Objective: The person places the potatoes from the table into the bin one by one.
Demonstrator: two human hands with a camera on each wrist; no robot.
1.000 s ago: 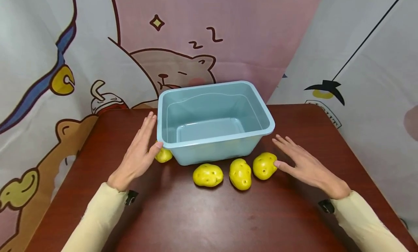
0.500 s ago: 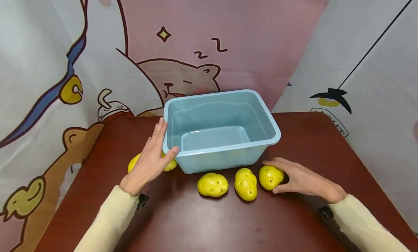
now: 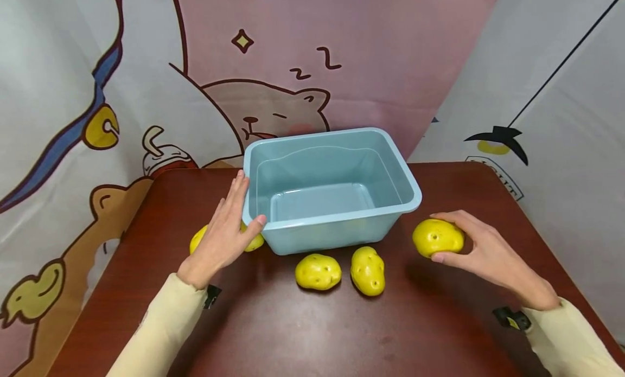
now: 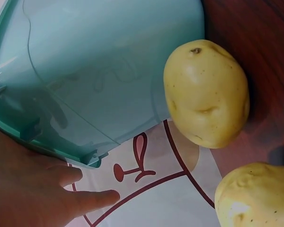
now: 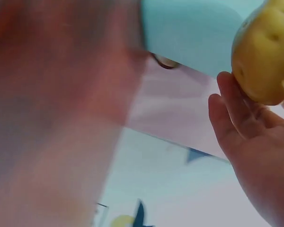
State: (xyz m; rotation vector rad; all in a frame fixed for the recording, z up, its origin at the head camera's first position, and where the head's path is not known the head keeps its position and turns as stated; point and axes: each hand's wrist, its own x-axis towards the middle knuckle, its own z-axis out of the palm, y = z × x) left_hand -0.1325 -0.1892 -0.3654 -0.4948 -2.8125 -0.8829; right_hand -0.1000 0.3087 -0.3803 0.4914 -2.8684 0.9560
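In the head view a light blue plastic tub (image 3: pixel 337 217) stands on the table. My left hand (image 3: pixel 219 236) rests against its left rim, fingers straight. My right hand (image 3: pixel 493 252) grips a yellow potato (image 3: pixel 438 237) between thumb and fingers, held above the table to the right of the tub. The right wrist view shows the same potato (image 5: pixel 265 56) at the fingertips. Two potatoes lie in front of the tub, an oblong one (image 3: pixel 318 272) and one turned lengthwise (image 3: pixel 368 271). Two more, partly hidden by my left hand in the head view, show in the left wrist view: a nearer potato (image 4: pixel 206 94) and another potato (image 4: pixel 258 196).
The dark reddish-brown table (image 3: pixel 312 333) carries the tub and potatoes. Behind it hangs a cartoon-printed cloth (image 3: pixel 381 68), close to the tub's back side. More printed cloth (image 3: pixel 44 149) runs along the left.
My right hand has closed round the rightmost potato and lifted it off the table, to the right. My left hand has come in to touch the tub's left rim.
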